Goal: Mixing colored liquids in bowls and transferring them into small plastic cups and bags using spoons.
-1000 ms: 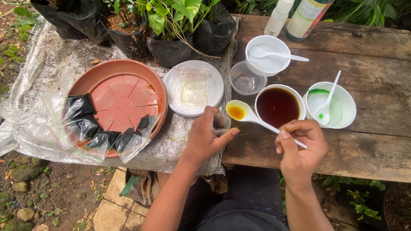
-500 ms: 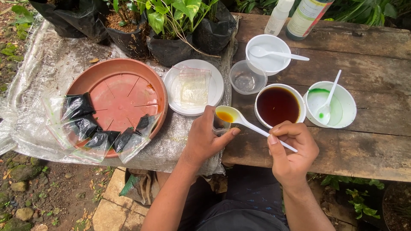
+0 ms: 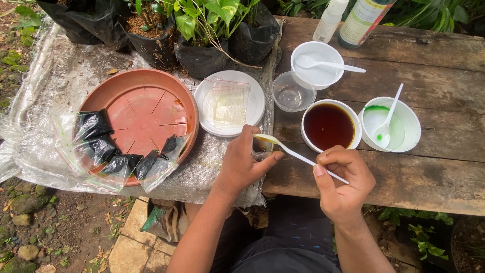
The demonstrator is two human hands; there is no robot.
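Note:
My right hand (image 3: 342, 183) pinches the handle of a white plastic spoon (image 3: 295, 153), whose bowl is tipped over a small clear plastic bag (image 3: 261, 146). My left hand (image 3: 243, 164) grips that bag at the table's front edge, and amber liquid shows inside it. Just beyond the spoon stands a white bowl of dark brown liquid (image 3: 328, 125). To its right a white bowl with green residue (image 3: 390, 125) holds another white spoon.
A terracotta saucer (image 3: 140, 120) at the left holds several small bags of dark liquid. A white plate (image 3: 230, 102) carries empty clear bags. Behind stand a clear cup (image 3: 290, 92), a white bowl with a spoon (image 3: 319, 64), two bottles (image 3: 348, 19) and potted plants in black bags (image 3: 202, 35).
My right hand has carried the spoon of amber liquid left from beside the brown bowl to the bag in my left hand and tipped it in.

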